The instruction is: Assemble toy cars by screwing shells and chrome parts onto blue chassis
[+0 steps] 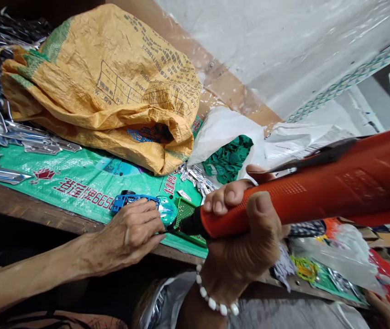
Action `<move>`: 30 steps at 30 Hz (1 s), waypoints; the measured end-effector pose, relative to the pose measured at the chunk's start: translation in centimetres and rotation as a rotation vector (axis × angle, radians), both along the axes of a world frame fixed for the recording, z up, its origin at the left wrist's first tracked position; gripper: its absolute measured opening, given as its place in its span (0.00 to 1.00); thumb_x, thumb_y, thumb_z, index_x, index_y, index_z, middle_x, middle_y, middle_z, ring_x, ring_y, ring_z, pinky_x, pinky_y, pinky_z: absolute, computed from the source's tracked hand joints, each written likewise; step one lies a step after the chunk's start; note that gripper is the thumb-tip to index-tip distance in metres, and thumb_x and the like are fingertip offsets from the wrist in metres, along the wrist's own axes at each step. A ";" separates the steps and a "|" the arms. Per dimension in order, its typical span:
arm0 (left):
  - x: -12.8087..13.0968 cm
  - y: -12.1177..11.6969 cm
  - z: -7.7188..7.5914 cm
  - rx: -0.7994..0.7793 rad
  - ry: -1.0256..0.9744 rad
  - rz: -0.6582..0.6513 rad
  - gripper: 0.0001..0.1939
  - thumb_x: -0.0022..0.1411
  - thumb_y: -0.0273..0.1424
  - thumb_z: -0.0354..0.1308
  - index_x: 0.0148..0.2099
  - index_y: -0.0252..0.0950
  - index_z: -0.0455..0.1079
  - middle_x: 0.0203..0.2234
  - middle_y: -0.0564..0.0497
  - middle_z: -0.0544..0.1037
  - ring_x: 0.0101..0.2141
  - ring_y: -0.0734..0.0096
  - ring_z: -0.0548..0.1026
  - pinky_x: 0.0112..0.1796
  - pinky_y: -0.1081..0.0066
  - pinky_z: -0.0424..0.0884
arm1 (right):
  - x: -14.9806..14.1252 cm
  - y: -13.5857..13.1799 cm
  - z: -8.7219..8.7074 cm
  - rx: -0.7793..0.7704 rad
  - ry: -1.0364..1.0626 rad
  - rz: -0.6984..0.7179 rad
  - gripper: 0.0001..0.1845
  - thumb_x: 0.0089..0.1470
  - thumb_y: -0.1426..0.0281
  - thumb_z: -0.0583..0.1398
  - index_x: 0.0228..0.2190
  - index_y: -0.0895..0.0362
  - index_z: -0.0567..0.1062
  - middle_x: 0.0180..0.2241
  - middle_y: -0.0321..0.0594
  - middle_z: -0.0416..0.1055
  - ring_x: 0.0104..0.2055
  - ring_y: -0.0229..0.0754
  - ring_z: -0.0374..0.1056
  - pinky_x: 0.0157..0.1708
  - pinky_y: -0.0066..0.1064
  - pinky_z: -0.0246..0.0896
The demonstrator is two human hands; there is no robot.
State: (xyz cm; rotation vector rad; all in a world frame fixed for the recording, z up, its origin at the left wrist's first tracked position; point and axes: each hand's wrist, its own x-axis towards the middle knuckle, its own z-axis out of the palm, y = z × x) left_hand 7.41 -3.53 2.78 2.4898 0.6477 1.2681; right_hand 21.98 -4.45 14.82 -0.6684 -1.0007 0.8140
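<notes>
My left hand [135, 230] is closed around a small blue and teal toy car [167, 210] at the front edge of the bench. Wrapped about a red electric screwdriver [284, 196] are the fingers of my right hand [250, 228], which has a white bead bracelet at the wrist. The tool's black nose [195, 224] points left, towards the front of the car. Whether its tip touches the car I cannot tell. Just behind the nose lies a green mesh tray [184, 211], partly covered by the tool.
A large yellow woven sack [113, 91] lies at the back of the green sheet [75, 183]. Shiny silver parts [17, 141] are heaped on the left. A white bag [215, 132] holds green pieces [229, 157]. At far right, another person's hand [383, 310] is near plastic bags [345, 251].
</notes>
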 end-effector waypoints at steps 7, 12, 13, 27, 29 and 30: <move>0.2 0.0 0.0 -0.011 0.020 0.000 0.06 0.69 0.22 0.54 0.37 0.35 0.69 0.30 0.52 0.75 0.33 0.66 0.70 0.39 0.64 0.62 | 0.1 0.1 0.0 -0.011 0.030 0.000 0.07 0.50 0.71 0.69 0.34 0.52 0.80 0.22 0.29 0.68 0.21 0.32 0.64 0.21 0.26 0.64; 0.0 0.2 0.3 -0.008 0.019 -0.008 0.06 0.69 0.22 0.56 0.37 0.34 0.68 0.29 0.52 0.74 0.32 0.67 0.68 0.37 0.65 0.62 | 0.1 0.3 -0.1 -0.014 0.027 0.001 0.06 0.50 0.70 0.69 0.33 0.52 0.80 0.23 0.29 0.68 0.21 0.32 0.63 0.21 0.26 0.63; 0.0 0.3 0.3 -0.003 0.022 -0.004 0.06 0.69 0.22 0.56 0.37 0.34 0.68 0.29 0.52 0.74 0.31 0.67 0.67 0.37 0.65 0.61 | 0.1 0.3 -0.1 -0.009 0.023 -0.002 0.05 0.50 0.71 0.69 0.32 0.52 0.79 0.23 0.29 0.68 0.21 0.32 0.63 0.21 0.26 0.63; -0.4 0.7 -0.1 -0.022 0.074 -0.003 0.03 0.71 0.28 0.56 0.44 0.35 0.70 0.33 0.50 0.76 0.36 0.63 0.71 0.41 0.62 0.64 | 0.0 0.9 -0.3 0.013 0.022 -0.006 0.06 0.51 0.72 0.68 0.34 0.52 0.80 0.22 0.30 0.68 0.21 0.32 0.64 0.21 0.26 0.63; -0.5 0.7 -0.1 -0.043 0.060 0.002 0.03 0.71 0.27 0.56 0.46 0.35 0.70 0.35 0.50 0.78 0.37 0.62 0.72 0.42 0.61 0.66 | 0.1 1.0 -0.3 0.028 0.000 -0.044 0.05 0.51 0.71 0.67 0.33 0.52 0.80 0.23 0.30 0.68 0.21 0.32 0.63 0.20 0.26 0.62; -0.6 0.7 0.0 -0.048 0.052 0.013 0.04 0.71 0.27 0.56 0.46 0.34 0.70 0.35 0.49 0.78 0.37 0.62 0.72 0.42 0.61 0.66 | 0.1 1.1 -0.3 0.032 -0.010 -0.062 0.04 0.51 0.71 0.67 0.32 0.53 0.79 0.23 0.30 0.67 0.20 0.32 0.63 0.20 0.27 0.61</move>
